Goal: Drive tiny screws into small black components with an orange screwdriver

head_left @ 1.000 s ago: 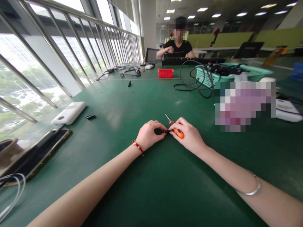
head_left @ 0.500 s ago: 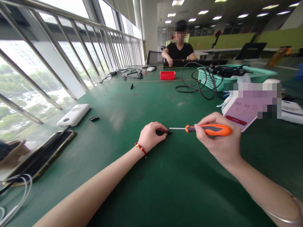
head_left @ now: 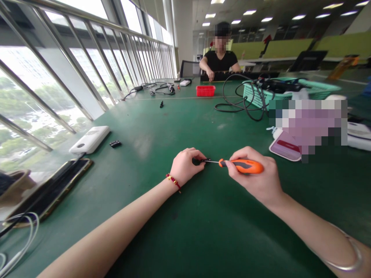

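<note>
Leftward the screwdriver (head_left: 246,166) has come, its tip now seemingly engaging the small black part (head_left: 206,160). My right hand (head_left: 265,178) wraps its handle; my left hand (head_left: 186,166) pinches the part, well inside the left edge of the worktop (head_left: 174,127).

The left wrist (head_left: 177,177) wears a red, gold-beaded bracelet (head_left: 173,180), the right forearm (head_left: 310,226) a silver bangle (head_left: 358,255).
</note>
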`<state>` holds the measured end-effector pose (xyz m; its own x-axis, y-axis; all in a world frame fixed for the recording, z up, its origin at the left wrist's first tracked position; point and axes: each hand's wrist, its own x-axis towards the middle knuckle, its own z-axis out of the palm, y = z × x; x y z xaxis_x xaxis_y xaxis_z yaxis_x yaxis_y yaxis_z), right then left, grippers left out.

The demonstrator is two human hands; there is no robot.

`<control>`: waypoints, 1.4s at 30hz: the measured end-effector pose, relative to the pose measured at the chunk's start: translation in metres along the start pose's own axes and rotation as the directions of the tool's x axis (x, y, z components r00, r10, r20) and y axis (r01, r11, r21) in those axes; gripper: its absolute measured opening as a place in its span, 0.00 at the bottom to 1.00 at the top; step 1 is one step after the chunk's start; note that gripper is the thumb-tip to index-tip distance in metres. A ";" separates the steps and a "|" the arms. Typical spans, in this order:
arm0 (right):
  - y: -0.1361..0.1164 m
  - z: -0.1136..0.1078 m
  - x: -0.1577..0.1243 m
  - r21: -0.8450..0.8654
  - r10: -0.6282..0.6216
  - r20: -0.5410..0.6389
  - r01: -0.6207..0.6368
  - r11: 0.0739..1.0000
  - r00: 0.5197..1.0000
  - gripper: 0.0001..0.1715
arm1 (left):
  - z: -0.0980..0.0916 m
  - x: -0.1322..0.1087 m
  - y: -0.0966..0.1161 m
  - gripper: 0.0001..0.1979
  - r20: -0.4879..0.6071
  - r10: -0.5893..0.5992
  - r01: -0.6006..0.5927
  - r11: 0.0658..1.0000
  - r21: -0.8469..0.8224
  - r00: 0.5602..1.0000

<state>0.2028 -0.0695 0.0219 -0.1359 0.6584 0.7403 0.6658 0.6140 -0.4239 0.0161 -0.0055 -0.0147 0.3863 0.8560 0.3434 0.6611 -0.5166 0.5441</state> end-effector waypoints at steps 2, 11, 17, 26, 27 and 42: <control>0.000 0.000 0.000 0.005 0.007 0.002 -0.007 1.000 1.000 0.07 | 0.000 0.000 0.000 0.07 0.001 -0.002 0.002 1.000 -0.003 1.000; -0.005 -0.002 -0.001 0.136 0.150 0.111 -0.164 0.977 0.982 0.05 | -0.001 0.000 0.005 0.05 -0.011 -0.005 0.006 0.999 0.049 1.000; -0.005 0.004 -0.002 0.196 0.154 -0.072 -0.138 0.971 0.985 0.23 | -0.001 -0.001 0.005 0.06 -0.004 0.011 -0.011 0.996 0.088 1.000; -0.009 0.000 -0.005 0.138 0.144 0.098 -0.156 0.978 0.985 0.08 | -0.001 -0.001 0.008 0.06 -0.004 0.029 -0.029 0.991 0.129 1.000; -0.009 0.001 -0.006 0.144 0.128 0.064 -0.136 0.980 0.990 0.10 | -0.001 -0.001 0.008 0.06 -0.001 0.030 -0.030 0.991 0.133 1.000; -0.013 0.002 -0.007 0.144 0.127 0.082 -0.138 0.980 0.989 0.08 | -0.002 -0.001 0.009 0.06 0.012 0.038 -0.039 0.991 0.130 0.999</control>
<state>0.1938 -0.0814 0.0217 -0.1101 0.7643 0.6353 0.5654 0.5739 -0.5924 0.0200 -0.0108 -0.0088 0.4187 0.8359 0.3550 0.7232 -0.5434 0.4264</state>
